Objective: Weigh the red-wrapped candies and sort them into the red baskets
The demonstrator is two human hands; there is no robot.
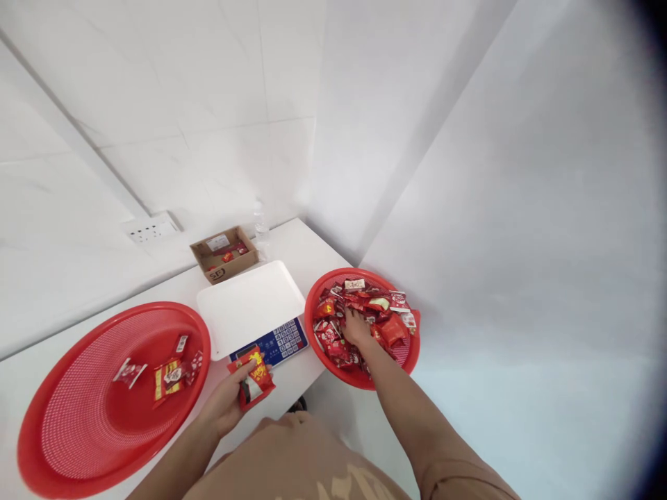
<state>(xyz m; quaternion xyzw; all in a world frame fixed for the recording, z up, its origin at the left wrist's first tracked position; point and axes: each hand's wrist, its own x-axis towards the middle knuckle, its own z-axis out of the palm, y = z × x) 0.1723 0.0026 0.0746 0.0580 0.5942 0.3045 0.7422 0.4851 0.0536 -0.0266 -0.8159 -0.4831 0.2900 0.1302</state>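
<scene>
My left hand (229,397) is closed on a red snack packet (256,375) with yellow lettering, held in front of the scale's keypad. My right hand (356,329) reaches into the right red basket (311,305), which is heaped with small red snack packets (329,335). Its fingertips are sunk among the packets, so I cannot see whether they grip one. Over on the left, a larger red mesh basket (67,417) leans open toward me, with several packets (167,380) lying at its bottom.
Between the baskets stands a digital scale with a white tray (250,305) and a blue keypad (284,345). Behind it are a cardboard box (237,265) holding a few red packets and a clear bottle (260,226). A wall socket (151,229) is at the left; walls close off the back and right.
</scene>
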